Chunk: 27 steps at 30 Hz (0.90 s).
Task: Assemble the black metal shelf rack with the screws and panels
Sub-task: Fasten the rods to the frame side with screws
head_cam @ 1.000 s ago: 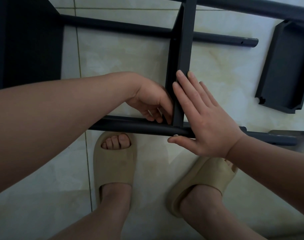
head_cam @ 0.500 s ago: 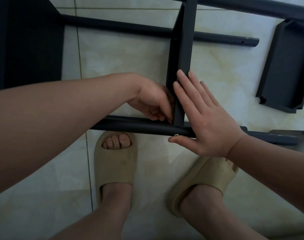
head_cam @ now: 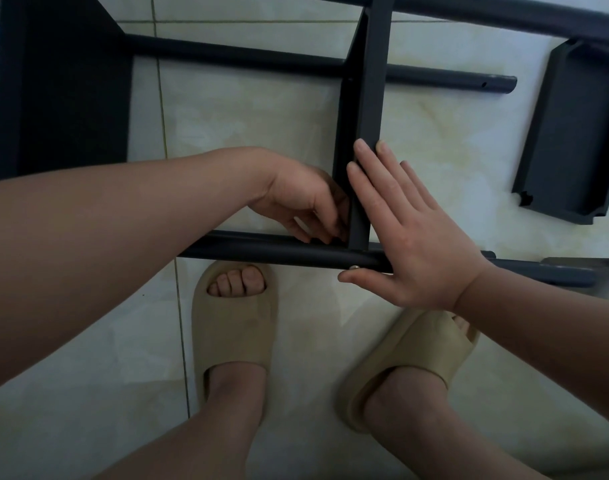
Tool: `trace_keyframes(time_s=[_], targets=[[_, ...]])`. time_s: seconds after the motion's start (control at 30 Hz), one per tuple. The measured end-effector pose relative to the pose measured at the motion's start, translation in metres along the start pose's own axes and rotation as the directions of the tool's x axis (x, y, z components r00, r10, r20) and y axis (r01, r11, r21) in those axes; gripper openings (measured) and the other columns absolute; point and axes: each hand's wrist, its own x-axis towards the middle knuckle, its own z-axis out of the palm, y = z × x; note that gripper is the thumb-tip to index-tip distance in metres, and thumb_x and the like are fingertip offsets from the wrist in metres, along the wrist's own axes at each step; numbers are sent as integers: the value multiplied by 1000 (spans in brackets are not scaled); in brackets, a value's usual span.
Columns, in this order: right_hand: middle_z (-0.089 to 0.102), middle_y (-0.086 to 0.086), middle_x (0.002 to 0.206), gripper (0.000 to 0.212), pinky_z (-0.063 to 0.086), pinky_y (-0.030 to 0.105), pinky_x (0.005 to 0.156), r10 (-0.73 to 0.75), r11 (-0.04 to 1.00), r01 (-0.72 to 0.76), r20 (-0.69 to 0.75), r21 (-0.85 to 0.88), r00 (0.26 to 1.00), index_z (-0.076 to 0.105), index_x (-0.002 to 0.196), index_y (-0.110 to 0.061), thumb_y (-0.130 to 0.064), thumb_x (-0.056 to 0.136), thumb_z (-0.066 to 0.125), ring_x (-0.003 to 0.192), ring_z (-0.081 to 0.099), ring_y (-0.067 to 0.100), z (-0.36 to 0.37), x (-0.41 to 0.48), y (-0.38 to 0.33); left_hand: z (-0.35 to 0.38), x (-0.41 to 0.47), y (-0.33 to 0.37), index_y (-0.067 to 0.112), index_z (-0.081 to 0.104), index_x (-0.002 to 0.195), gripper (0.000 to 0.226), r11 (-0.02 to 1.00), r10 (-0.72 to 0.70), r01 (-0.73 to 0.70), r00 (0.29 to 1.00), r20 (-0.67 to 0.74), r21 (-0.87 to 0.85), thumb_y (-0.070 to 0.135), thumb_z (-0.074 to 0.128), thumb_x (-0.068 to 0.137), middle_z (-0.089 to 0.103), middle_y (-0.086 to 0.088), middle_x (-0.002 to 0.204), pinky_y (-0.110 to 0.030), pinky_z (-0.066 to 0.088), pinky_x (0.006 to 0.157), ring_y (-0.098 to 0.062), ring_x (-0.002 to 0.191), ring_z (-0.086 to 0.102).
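Crosswise to near pole (head_cam: 261, 249), panel (head_cam: 374, 98) points away; right hand (head_cam: 410, 237) presses it

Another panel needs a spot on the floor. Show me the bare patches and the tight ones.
Bare tile lies between the far tube and near tube, bordered by the left shelf and the cross panel. Another patch lies between the cross panel and the loose panel. Crowded: the joint where the left hand and right hand meet, slippers just below.
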Motion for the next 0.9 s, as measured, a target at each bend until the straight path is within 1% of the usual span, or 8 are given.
trace_keyframes(time_s=[0.13, 0.27, 0.33, 0.43, 0.53, 0.7, 0.83, 0.9], targets=[[3, 17, 170, 105, 18, 60, 123, -3, 1000, 3, 6, 2, 1000, 13, 161, 0, -72, 92, 47, 157, -2, 35, -1, 0, -1, 6, -20, 0, 22, 72, 102, 22, 978, -66, 97, 983, -169, 187, 9, 63, 88, 77, 5, 95, -32, 52, 89, -13, 99, 71], [-5, 11, 171, 107, 14, 57, 125, 34, 999, -32, 81, -26, 996, 7, 162, -6, -76, 89, 41, 158, -7, 31, -8, -1, -7, 22, -60, 5, 19, 73, 108, 22, 955, -150, 186, 975, -163, 230, 21, 59, 91, 76, 1, 100, -30, 53, 82, -17, 97, 71], [-17, 3, 169, 111, 6, 53, 127, 84, 995, -74, 159, -67, 984, -5, 163, -13, -82, 86, 34, 157, -16, 24, -16, -1, -12, 34, -77, 11, 19, 69, 111, 22, 903, -159, 228, 965, -209, 365, 25, 65, 90, 74, -4, 105, -30, 51, 80, -18, 97, 69], [-33, -7, 163, 119, -5, 48, 127, 159, 984, -131, 270, -121, 950, -19, 160, -23, -90, 75, 32, 153, -25, 16, -31, 2, -17, 58, -84, 16, 17, 60, 122, 35, 744, -99, 300, 933, -346, 597, 23, 70, 89, 69, -6, 109, -29, 48, 74, -23, 98, 65], [-33, -11, 163, 117, -3, 45, 128, 186, 980, -146, 345, -139, 920, -21, 160, -27, -84, 81, 44, 154, -21, 13, -52, -2, -20, 79, -90, 23, 17, 56, 124, 34, 634, -4, 348, 894, -447, 690, 15, 62, 91, 63, -6, 108, -30, 42, 67, -23, 91, 57], [-20, -11, 168, 100, 8, 46, 128, 310, 951, -279, 402, -134, 862, -16, 160, -34, -69, 94, 50, 157, -10, 16, -107, -12, -22, 89, -117, 54, 16, 59, 119, 32, 641, 141, 354, 818, -558, 681, 4, 49, 91, 61, -5, 101, -32, 43, 72, -26, 94, 58], [-17, -12, 169, 94, 2, 49, 127, 367, 930, -325, 384, -171, 847, -14, 160, -37, -68, 95, 47, 157, -10, 15, -141, -27, -27, 94, -137, 80, 19, 56, 96, 20, 619, 254, 363, 747, -614, 697, 3, 47, 88, 57, -3, 89, -31, 38, 65, -27, 86, 56], [-17, -11, 169, 93, -2, 52, 127, 384, 921, -335, 326, -197, 864, -14, 160, -36, -68, 96, 45, 157, -11, 17, -155, -34, -33, 98, -150, 93, 21, 53, 93, 19, 625, 296, 379, 694, -656, 682, 4, 47, 89, 54, 0, 85, -30, 36, 60, -25, 84, 54]])
